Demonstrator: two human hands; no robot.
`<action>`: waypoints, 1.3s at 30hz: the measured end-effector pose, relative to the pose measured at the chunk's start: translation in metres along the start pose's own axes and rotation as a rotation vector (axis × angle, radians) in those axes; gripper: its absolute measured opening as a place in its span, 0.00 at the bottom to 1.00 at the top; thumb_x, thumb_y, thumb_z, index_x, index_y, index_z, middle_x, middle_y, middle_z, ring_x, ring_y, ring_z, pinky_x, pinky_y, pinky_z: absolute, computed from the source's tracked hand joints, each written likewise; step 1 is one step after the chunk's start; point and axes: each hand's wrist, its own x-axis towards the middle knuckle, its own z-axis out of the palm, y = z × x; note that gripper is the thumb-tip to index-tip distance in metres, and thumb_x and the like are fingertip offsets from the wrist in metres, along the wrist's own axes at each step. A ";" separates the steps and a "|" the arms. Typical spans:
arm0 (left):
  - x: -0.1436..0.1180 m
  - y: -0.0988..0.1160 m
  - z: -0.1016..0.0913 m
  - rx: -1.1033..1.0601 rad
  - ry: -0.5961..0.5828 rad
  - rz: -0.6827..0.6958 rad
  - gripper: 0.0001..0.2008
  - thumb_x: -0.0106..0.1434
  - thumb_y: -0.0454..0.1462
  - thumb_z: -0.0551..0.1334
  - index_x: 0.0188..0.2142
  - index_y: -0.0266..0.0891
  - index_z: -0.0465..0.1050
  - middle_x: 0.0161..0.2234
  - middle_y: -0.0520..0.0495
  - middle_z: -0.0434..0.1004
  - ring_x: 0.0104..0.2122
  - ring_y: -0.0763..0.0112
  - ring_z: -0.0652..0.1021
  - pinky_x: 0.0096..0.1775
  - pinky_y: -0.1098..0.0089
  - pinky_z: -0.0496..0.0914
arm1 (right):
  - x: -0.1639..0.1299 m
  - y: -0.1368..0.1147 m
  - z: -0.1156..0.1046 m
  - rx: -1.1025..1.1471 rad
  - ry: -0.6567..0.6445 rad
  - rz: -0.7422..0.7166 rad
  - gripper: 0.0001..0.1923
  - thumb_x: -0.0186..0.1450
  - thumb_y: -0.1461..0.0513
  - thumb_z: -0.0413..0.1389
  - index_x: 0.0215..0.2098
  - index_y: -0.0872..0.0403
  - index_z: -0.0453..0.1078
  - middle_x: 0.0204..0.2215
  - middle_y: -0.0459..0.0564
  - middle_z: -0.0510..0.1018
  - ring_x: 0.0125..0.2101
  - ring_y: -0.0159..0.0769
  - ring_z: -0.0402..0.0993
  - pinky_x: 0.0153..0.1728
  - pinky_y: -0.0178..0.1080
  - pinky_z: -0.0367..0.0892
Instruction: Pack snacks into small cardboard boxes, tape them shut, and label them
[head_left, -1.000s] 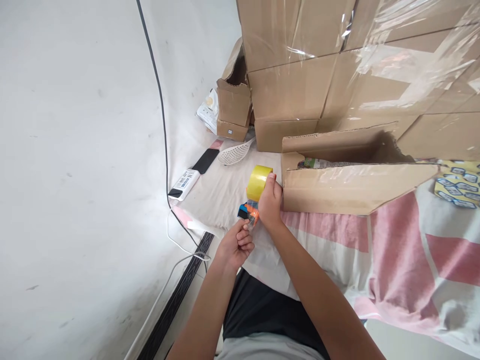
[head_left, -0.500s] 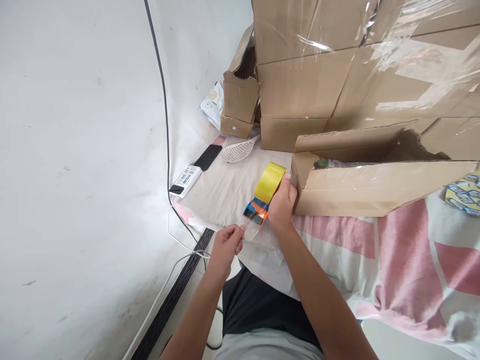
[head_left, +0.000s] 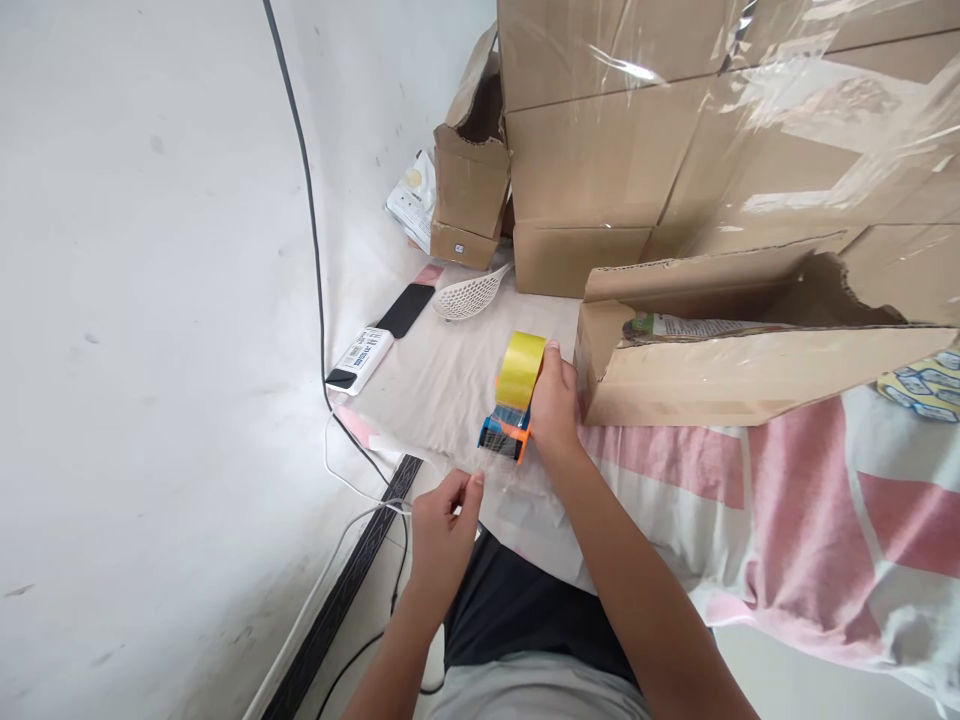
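1. The right hand was closed around a tape dispenser, its fingers wrapped over the yellow tape roll and its palm against the orange and blue frame below.
2. The dispenser sat just above the pale sheet of the bed, close to the near left corner of an open cardboard box; the right hand lay just beside that corner, and whether it touched the cardboard could not be told.
3. The left hand was pinched shut on the free end of a clear tape strip, thumb and forefinger together, nearer the body than the dispenser.
4. The strip ran from the dispenser's blue end down to the left fingertips; it was see-through and hard to trace fully.
5. The open box lay on its side across a pink and white blanket, with a printed packet showing inside its mouth.
6. Behind it rose a stack of large cartons covered in clear film, with a smaller torn carton at the stack's left.
7. On the sheet near the wall lay a white slotted scoop, a dark phone and a white power strip.
8. A black cable ran down the white wall towards the power strip, and a white cord looped near the bed's edge.
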 end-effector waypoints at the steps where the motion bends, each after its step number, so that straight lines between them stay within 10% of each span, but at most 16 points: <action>1: -0.002 -0.001 -0.002 0.029 0.006 0.023 0.23 0.72 0.45 0.56 0.23 0.40 0.53 0.20 0.57 0.49 0.23 0.77 0.55 0.26 0.70 0.51 | 0.000 0.000 0.000 0.001 0.008 0.013 0.25 0.68 0.39 0.48 0.32 0.50 0.67 0.23 0.43 0.72 0.26 0.36 0.73 0.24 0.35 0.67; 17: -0.030 -0.006 0.000 0.150 0.129 0.242 0.19 0.72 0.38 0.57 0.22 0.40 0.59 0.19 0.58 0.56 0.20 0.79 0.58 0.25 0.75 0.55 | -0.002 -0.005 0.000 -0.016 -0.071 0.094 0.23 0.66 0.42 0.54 0.27 0.50 0.63 0.20 0.41 0.68 0.19 0.31 0.65 0.19 0.33 0.62; 32: -0.010 -0.049 -0.002 -0.175 -0.227 -0.172 0.25 0.56 0.58 0.65 0.21 0.40 0.67 0.13 0.56 0.61 0.16 0.76 0.60 0.22 0.73 0.54 | -0.005 -0.003 0.003 -0.092 -0.161 -0.020 0.27 0.66 0.39 0.53 0.23 0.50 0.59 0.18 0.40 0.62 0.19 0.31 0.60 0.20 0.34 0.60; 39: 0.014 -0.046 -0.025 -0.288 -0.112 -0.214 0.32 0.58 0.65 0.57 0.33 0.38 0.75 0.23 0.45 0.78 0.23 0.69 0.74 0.25 0.72 0.62 | -0.003 -0.001 0.001 -0.080 -0.134 0.022 0.27 0.66 0.39 0.53 0.24 0.50 0.62 0.19 0.41 0.65 0.20 0.31 0.63 0.20 0.33 0.62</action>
